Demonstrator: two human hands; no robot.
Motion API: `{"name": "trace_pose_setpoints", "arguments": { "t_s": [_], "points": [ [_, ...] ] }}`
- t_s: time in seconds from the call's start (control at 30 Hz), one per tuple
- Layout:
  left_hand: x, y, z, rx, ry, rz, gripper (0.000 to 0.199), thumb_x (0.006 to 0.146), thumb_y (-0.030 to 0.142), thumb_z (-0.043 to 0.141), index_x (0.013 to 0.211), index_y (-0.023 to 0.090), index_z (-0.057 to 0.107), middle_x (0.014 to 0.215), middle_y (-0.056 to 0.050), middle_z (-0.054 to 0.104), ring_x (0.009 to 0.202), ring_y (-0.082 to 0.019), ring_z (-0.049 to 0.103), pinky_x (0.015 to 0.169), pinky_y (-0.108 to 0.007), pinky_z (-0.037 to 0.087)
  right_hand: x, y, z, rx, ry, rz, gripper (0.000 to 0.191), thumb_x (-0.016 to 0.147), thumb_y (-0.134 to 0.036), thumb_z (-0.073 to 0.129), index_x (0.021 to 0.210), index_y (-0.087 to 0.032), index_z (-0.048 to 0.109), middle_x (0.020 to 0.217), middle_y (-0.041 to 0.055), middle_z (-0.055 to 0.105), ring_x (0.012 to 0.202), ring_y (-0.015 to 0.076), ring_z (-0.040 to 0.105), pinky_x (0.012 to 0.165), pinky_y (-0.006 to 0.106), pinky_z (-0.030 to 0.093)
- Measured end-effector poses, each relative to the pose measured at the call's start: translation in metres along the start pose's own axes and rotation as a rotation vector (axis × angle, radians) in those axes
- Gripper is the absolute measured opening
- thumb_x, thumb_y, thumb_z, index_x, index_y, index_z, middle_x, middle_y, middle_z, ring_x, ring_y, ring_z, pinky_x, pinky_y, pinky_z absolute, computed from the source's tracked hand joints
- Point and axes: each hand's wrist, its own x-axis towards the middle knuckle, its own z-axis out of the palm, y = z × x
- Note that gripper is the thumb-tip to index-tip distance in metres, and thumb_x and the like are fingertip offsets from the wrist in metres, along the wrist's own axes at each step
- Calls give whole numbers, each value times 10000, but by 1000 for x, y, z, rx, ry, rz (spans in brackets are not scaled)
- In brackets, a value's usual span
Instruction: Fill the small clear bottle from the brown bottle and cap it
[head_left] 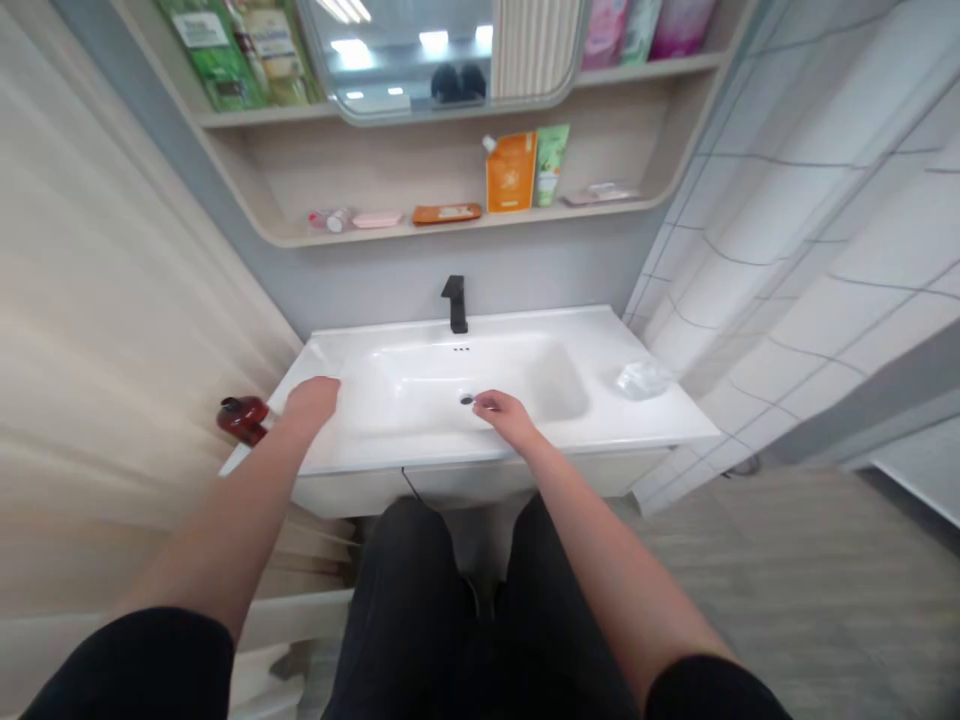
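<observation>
white washbasin (555, 365) sits in the middle of the worktop (634, 424), right in front of the person, with a dark round drain (466, 399) in its floor and a black faucet (457, 308) upright behind it. the right hand (508, 414) hangs over the basin's near part, just right of the drain, its fingers bent with the tips drawn close together; a small pale bit shows at the tips, but i cannot tell if they grip it. the left hand (313, 402) is at the left of the worktop, beside the basin, its fingers curled under and mostly hidden, so i cannot tell whether they are clenched on something. a dark red bottle (244, 419) with a black cap is just left of that wrist, at the worktop's left end, partly covered by the forearm; whether it touches the arm is unclear. on the worktop's right side lies some crumpled clear plastic (643, 380), well apart from both hands. above the faucet, a wall shelf (300, 229) carries an orange pouch (511, 172) and a green tube (553, 165) side by side, with a flat orange-brown packet (447, 213) and a pink bar (377, 219) to their left.
</observation>
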Motion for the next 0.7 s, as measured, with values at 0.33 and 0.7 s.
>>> {"name": "trace_pose_setpoints", "arguments": {
  "t_s": [0.33, 0.7],
  "points": [
    [-58, 105, 101, -706, 20, -1, 414, 792, 495, 768, 1078, 197, 799, 1143, -88, 783, 877, -201, 698, 901, -356, 589, -2, -9, 1, -3, 50, 71, 238, 879, -466, 791, 1015, -271, 778, 1067, 30, 826, 1072, 276, 763, 1044, 437, 578],
    [-44, 92, 123, -1054, 90, -212, 585, 648, 465, 835, 1163, 197, 761, 861, -3, 700, 800, -185, 629, 761, -310, 497, -36, -14, -113, -348, 637, -175, 414, 898, -486, 682, 1208, -214, 714, 1007, 71, 725, 928, 246, 688, 863, 397, 590]
  ]
}}
